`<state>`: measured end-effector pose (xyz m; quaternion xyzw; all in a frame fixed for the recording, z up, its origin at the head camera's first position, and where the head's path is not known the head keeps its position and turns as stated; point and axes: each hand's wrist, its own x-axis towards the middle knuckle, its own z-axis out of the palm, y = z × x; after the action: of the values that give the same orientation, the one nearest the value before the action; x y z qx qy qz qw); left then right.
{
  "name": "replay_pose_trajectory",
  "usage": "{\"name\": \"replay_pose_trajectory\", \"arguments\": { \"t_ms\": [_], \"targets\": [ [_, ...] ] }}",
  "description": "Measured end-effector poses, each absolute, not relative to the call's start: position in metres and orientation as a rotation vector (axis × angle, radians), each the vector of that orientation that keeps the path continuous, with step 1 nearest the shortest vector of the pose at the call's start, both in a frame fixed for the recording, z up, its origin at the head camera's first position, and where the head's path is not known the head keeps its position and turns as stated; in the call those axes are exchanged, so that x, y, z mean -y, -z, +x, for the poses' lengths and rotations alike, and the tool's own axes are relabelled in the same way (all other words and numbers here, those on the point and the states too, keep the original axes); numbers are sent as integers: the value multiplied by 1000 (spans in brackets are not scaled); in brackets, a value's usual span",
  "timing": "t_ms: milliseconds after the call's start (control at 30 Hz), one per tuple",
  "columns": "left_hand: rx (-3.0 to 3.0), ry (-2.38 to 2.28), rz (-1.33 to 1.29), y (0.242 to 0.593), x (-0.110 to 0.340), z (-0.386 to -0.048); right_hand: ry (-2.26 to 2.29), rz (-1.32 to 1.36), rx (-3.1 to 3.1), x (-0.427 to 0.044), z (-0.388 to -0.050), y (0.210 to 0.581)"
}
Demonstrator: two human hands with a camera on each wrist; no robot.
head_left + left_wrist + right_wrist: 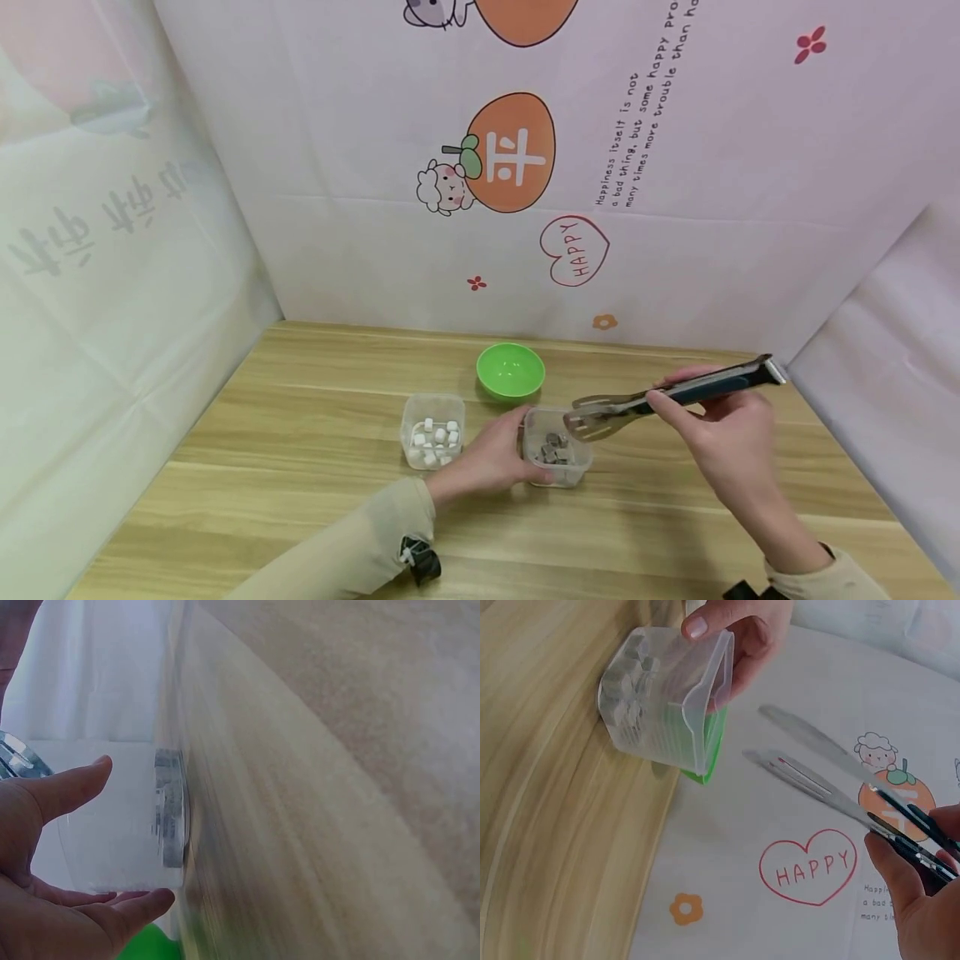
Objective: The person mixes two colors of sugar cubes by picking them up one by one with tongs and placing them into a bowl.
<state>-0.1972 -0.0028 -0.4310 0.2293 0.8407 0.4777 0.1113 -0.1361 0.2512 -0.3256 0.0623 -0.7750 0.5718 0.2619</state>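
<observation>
My left hand (487, 452) holds a clear plastic box (564, 477) between thumb and fingers. Several silvery metal cubes (553, 450) lie on the box's floor; they also show through its wall in the right wrist view. In the left wrist view, the thumb and fingers of that hand (56, 900) span opposite sides of the box (112, 832). My right hand (731, 437) grips metal tongs (810, 787) by their dark handles. The tongs' heads hang over the box's right rim, and in the right wrist view their tips stand apart with nothing between them.
Left of my left hand stands another clear box (412, 417) with several white cubes (440, 436) in it. Behind the boxes sits a green bowl (511, 379). All stand on a wooden table (300, 467), bounded by a printed white cloth (375, 250) at the back and sides.
</observation>
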Motion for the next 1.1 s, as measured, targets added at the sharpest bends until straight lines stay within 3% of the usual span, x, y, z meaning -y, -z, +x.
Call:
{"name": "replay_pose_trajectory", "arguments": {
  "t_ms": [300, 1100],
  "targets": [
    [-2494, -1383, 666, 432, 3, -198, -1364, 91, 2164, -243, -144, 334],
    [-2446, -1475, 584, 437, 6, -195, -1464, 235, 2081, -228, -156, 351]
  ]
}}
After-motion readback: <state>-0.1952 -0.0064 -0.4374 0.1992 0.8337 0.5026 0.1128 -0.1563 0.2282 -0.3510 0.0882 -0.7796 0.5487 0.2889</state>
